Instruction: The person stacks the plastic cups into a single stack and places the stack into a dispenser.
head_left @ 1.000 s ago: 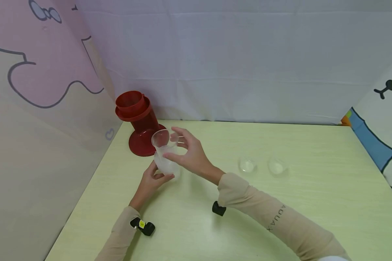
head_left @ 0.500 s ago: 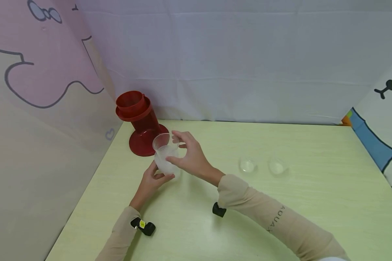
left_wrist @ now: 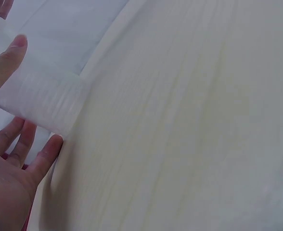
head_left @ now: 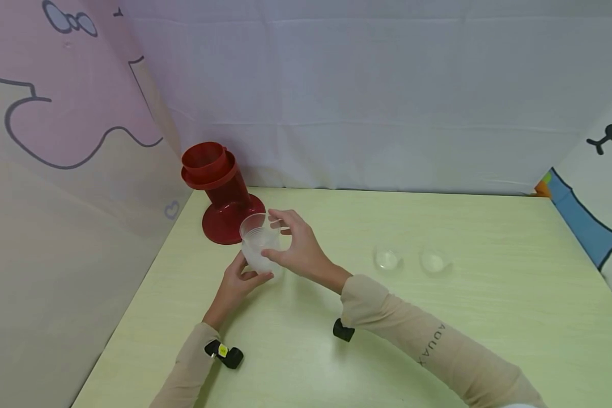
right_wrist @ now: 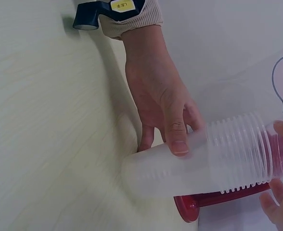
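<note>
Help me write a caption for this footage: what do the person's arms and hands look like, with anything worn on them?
The left hand and right hand are bare. The left sleeve and right sleeve are beige, with dark lettering along the right one. A black camera with a yellow label is worn on the left sleeve; a second black camera shows by the right sleeve.

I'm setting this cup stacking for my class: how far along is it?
Done: several cups look nested in one stack, held by the left hand. In hand: the right hand holds the top cup at the stack's open end; full seating is unclear. Remaining, probably: one loose cup and another loose cup on the table.
</note>
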Demonstrator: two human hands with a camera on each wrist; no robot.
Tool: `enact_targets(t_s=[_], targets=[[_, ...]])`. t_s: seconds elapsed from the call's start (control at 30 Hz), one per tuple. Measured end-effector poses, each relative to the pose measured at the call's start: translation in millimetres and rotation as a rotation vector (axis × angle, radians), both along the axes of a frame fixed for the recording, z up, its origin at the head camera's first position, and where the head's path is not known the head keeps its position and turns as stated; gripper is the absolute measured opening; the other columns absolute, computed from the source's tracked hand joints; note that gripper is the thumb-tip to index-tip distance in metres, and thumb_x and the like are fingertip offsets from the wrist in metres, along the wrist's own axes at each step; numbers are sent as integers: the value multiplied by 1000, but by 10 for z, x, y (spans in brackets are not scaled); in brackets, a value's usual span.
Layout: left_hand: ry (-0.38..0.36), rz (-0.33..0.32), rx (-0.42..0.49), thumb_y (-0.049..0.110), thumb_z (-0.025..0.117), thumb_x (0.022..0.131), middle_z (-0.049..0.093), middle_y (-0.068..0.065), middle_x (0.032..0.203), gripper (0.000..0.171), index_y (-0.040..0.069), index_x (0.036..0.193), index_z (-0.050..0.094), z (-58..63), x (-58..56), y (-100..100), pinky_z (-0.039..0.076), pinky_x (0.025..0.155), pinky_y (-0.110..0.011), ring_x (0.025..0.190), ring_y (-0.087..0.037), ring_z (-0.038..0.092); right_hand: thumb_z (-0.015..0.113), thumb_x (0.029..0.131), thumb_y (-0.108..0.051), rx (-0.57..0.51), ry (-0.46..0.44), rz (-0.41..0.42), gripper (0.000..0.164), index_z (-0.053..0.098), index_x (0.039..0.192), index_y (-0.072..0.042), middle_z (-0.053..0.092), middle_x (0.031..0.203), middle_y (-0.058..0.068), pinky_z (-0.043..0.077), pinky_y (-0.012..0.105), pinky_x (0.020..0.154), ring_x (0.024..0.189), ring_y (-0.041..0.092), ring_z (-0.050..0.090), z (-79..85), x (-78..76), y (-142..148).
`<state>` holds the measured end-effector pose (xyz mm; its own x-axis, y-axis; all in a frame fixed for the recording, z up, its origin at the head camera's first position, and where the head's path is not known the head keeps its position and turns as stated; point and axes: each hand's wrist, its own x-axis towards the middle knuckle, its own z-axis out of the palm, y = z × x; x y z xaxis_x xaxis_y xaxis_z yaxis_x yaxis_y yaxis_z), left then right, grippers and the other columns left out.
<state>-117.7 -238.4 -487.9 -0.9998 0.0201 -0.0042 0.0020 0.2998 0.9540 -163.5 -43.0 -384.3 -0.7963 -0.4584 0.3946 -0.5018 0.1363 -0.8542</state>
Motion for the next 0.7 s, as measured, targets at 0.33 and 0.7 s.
enact_targets(t_s=[0.33, 0.7], targets=[[-10, -8, 9, 34, 78, 78, 49, 0, 131, 74, 33, 140, 37, 46, 32, 0, 53, 85, -33, 104, -26, 60, 80, 73, -7, 27, -8, 5, 61, 53, 128, -1, 56, 119, 11, 50, 39, 90, 108, 23, 53, -20, 18, 9], [-2, -8, 8, 36, 78, 77, 47, 2, 133, 75, 35, 140, 37, -20, 11, -19, 53, 86, -33, 107, -26, 59, 79, 76, -11, 60, -32, -6, 57, 56, 126, -1, 57, 119, 10, 50, 29, 89, 108, 18, 53, -58, 28, 38]])
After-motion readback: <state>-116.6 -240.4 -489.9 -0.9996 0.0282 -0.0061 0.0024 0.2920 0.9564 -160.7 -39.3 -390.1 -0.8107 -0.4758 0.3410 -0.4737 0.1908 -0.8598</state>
